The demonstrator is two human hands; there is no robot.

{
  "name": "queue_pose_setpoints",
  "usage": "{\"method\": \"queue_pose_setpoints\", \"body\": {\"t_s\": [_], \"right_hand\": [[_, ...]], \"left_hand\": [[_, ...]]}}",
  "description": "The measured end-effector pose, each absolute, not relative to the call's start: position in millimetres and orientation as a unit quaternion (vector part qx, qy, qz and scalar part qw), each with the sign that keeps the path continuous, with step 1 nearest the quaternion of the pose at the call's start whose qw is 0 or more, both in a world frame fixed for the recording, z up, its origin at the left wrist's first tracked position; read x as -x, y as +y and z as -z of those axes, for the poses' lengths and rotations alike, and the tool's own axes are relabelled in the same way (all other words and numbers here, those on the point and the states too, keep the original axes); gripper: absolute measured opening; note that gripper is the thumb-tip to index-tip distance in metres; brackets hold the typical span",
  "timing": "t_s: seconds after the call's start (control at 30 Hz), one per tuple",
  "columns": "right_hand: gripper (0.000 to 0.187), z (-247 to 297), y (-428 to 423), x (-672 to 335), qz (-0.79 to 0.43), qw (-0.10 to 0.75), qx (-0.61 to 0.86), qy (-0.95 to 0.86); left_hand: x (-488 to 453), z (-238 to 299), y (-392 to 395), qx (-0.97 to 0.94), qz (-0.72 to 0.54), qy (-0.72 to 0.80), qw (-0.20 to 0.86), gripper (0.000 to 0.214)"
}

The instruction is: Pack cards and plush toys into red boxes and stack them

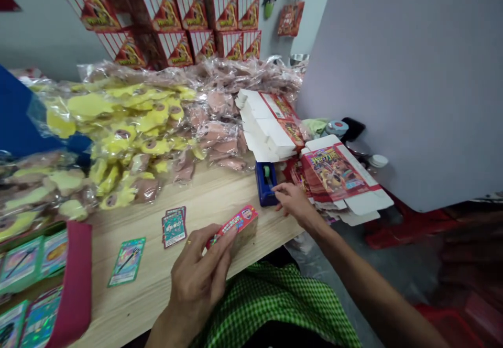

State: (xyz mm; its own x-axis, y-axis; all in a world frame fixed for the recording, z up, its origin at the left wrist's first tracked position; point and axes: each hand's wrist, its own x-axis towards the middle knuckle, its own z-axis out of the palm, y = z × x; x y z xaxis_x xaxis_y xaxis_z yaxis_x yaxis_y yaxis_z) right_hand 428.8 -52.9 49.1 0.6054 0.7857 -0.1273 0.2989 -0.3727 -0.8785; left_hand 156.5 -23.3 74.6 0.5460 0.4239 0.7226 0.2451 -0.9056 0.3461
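My left hand (202, 274) is closed around a small red card box (239, 222) at the near edge of the wooden table (149, 290). My right hand (293, 201) reaches forward with its fingers extended, fingertips touching a blue tape dispenser (265, 183). Beside that hand lies a stack of flat, unfolded red printed cartons (341, 177). Loose trading cards (173, 227) lie on the table left of the box, one green card (128, 261) further left.
Bags of yellow and pink plush toys (129, 128) fill the back of the table. Folded white cartons (267, 125) sit behind the dispenser. Red boxes (184, 12) are stacked against the wall. Card trays (27, 264) and a red divider (74, 285) lie at the left. A grey panel (412, 75) stands to the right.
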Motion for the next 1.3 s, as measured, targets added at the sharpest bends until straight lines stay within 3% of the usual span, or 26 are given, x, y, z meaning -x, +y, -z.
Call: {"method": "queue_pose_setpoints", "body": {"t_s": [0.33,0.63,0.83,1.03,1.17,1.3], "right_hand": [[0.020,-47.2,-71.6,-421.2,-0.306,0.490,0.738,-0.348],[0.024,-4.7,-91.4,-401.1,-0.164,0.520,0.754,-0.367],[0.016,-45.8,-118.7,-385.1,-0.093,0.526,0.702,-0.472],[0.019,-96.7,-126.6,-348.4,-0.339,0.546,0.534,-0.550],[0.062,-99.3,-115.2,-331.0,-0.471,0.556,0.489,-0.479],[0.071,-98.4,-107.7,-325.5,-0.496,0.565,0.500,-0.430]], "left_hand": [[-154.3,-79.2,-23.9,-0.878,-0.428,0.177,0.121,0.035],[-161.2,-82.3,-28.5,-0.869,-0.455,0.175,0.085,0.025],[-163.3,-82.2,-39.2,-0.866,-0.449,0.197,0.101,0.027],[-166.2,-84.0,-39.2,-0.862,-0.457,0.200,0.089,0.023],[-166.8,-83.0,-40.0,-0.845,-0.476,0.220,0.104,0.031],[-166.4,-81.0,-41.0,-0.838,-0.483,0.230,0.108,0.039]]}}
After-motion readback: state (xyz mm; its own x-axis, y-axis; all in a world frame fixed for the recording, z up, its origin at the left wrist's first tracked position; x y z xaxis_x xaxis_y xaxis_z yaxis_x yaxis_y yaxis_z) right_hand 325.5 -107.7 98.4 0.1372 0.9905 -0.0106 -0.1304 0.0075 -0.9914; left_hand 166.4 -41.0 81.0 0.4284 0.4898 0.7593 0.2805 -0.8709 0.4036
